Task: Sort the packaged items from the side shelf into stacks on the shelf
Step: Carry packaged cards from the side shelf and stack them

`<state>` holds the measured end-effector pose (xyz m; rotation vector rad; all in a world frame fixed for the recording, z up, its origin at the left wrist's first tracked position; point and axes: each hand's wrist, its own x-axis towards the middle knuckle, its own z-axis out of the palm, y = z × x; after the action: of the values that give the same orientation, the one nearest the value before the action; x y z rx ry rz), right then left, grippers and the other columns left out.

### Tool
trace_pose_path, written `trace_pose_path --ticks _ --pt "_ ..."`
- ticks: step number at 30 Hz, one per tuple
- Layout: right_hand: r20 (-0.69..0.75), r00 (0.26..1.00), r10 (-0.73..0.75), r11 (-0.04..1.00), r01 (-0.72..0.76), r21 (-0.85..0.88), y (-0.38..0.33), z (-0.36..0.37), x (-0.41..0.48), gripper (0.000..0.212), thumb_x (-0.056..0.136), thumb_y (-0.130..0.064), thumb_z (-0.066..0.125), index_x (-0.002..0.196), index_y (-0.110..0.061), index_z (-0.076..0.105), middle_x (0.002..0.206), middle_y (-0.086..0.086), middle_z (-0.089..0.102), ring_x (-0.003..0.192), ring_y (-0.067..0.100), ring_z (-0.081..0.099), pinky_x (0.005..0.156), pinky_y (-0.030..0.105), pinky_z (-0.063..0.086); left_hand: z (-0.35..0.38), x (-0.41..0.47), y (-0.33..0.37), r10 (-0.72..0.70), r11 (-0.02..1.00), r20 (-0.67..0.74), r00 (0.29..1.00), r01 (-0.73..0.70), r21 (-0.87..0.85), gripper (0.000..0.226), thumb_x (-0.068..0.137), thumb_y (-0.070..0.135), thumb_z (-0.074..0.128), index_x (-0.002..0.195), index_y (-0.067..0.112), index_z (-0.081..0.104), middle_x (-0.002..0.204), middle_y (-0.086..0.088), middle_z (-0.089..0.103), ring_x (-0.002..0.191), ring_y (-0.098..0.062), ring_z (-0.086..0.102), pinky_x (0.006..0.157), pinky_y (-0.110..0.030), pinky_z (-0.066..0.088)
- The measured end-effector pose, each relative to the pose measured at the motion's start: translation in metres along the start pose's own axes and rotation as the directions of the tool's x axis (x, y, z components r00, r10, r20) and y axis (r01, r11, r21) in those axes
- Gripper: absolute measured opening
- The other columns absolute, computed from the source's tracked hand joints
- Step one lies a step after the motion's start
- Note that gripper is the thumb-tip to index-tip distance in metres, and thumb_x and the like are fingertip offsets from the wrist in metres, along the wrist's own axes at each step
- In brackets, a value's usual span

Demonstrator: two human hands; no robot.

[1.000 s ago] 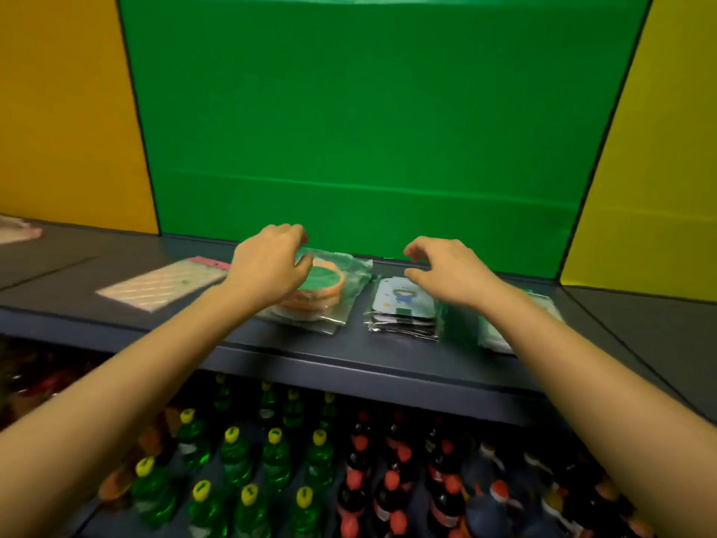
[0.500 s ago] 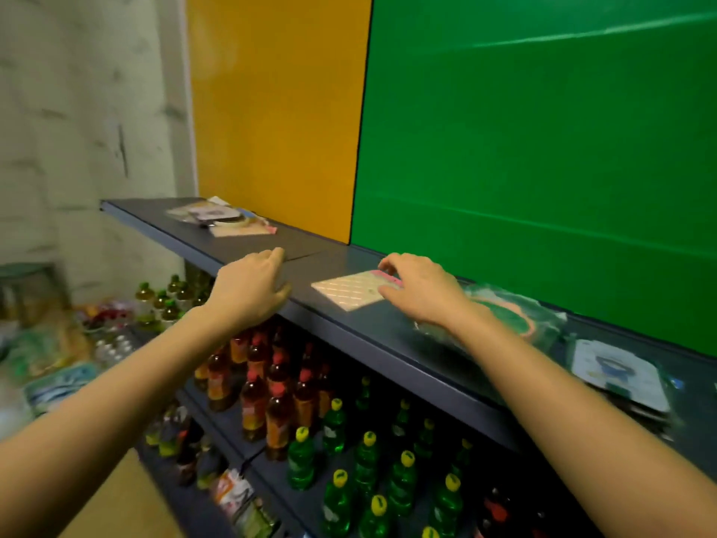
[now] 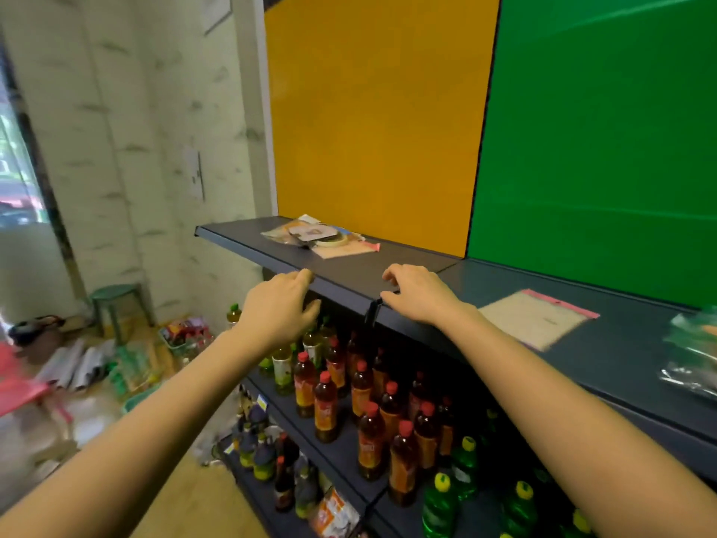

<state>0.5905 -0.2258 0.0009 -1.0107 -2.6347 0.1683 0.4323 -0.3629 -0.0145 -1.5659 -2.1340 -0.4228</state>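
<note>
The pile of packaged items [image 3: 318, 236] lies loose and overlapping on the side shelf [image 3: 248, 246], in front of the yellow panel [image 3: 372, 130] and beyond both my hands. My left hand [image 3: 279, 304] hovers at the shelf's front edge and my right hand [image 3: 417, 293] just over it. Both are empty, fingers slackly curled around nothing.

I judge this to be the fetching step. Next I must stretch farther along, pinch one packet off the top without dragging the rest, and carry it to its match. On the green-backed shelf [image 3: 628, 343] lie a flat pink-edged packet [image 3: 537, 318] and, at the right border, clear-bagged packages [image 3: 694, 355].

The packet's small print and the labels on the red-capped bottles [image 3: 326, 405] below are too blurred to read.
</note>
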Motion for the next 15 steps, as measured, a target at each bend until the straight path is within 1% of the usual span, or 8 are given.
trace_pose_path --ticks 3,5,12,13,14,15 --pt "0.058 0.998 0.021 1.000 -0.021 0.007 -0.025 0.021 0.034 0.045 0.094 -0.032 0.047 0.135 -0.014 0.044 0.137 0.008 0.052 0.123 0.027 0.050 0.098 0.039 0.045 0.010 0.008 -0.036 0.011 1.000 0.008 1.000 -0.011 -0.005 0.030 0.092 0.039 0.044 0.108 0.015 0.049 0.106 -0.005 0.063 0.095 -0.023 0.059 0.072 -0.035 0.049" --pt "0.074 0.997 0.038 0.999 -0.039 0.013 -0.037 0.030 0.056 0.045 0.094 -0.033 0.047 0.135 -0.014 0.044 0.137 0.007 0.051 0.123 0.027 0.050 0.097 0.039 0.045 0.017 0.014 -0.058 0.007 1.000 0.017 1.000 -0.006 -0.009 0.030 0.091 0.040 0.044 0.109 0.016 0.050 0.107 -0.004 0.064 0.095 -0.022 0.060 0.073 -0.035 0.051" --pt "0.043 0.995 0.095 0.994 -0.097 0.053 -0.059 0.059 0.144 0.045 0.092 -0.036 0.047 0.130 -0.012 0.049 0.132 0.009 0.054 0.119 0.030 0.052 0.094 0.037 0.045 0.049 0.038 -0.126 -0.016 0.999 -0.008 1.000 0.015 -0.034 0.034 0.093 0.041 0.042 0.116 0.017 0.049 0.111 -0.002 0.063 0.096 -0.019 0.060 0.066 -0.027 0.044" --pt "0.035 0.994 0.102 0.992 -0.104 0.070 -0.062 0.062 0.158 0.042 0.092 -0.037 0.047 0.125 -0.011 0.053 0.127 0.010 0.056 0.116 0.031 0.053 0.092 0.038 0.046 0.055 0.044 -0.136 -0.020 0.999 -0.005 1.000 0.020 -0.029 0.035 0.093 0.041 0.042 0.117 0.017 0.049 0.112 -0.001 0.063 0.097 -0.019 0.060 0.067 -0.027 0.045" --pt "0.032 0.994 0.109 0.990 -0.111 0.081 -0.063 0.066 0.174 0.035 0.093 -0.037 0.047 0.113 -0.010 0.058 0.117 0.011 0.059 0.110 0.031 0.054 0.086 0.038 0.047 0.061 0.052 -0.145 -0.025 0.999 -0.002 1.000 0.025 -0.025 0.035 0.093 0.041 0.042 0.118 0.017 0.048 0.112 -0.001 0.063 0.098 -0.019 0.060 0.069 -0.029 0.047" --pt "0.033 0.993 0.116 0.990 -0.119 0.079 -0.065 0.070 0.190 0.029 0.093 -0.037 0.046 0.094 -0.012 0.060 0.100 0.011 0.059 0.100 0.029 0.055 0.075 0.036 0.046 0.067 0.060 -0.155 -0.030 0.999 -0.003 1.000 0.030 -0.023 0.035 0.093 0.041 0.042 0.118 0.017 0.048 0.113 -0.001 0.063 0.099 -0.019 0.060 0.071 -0.030 0.049"
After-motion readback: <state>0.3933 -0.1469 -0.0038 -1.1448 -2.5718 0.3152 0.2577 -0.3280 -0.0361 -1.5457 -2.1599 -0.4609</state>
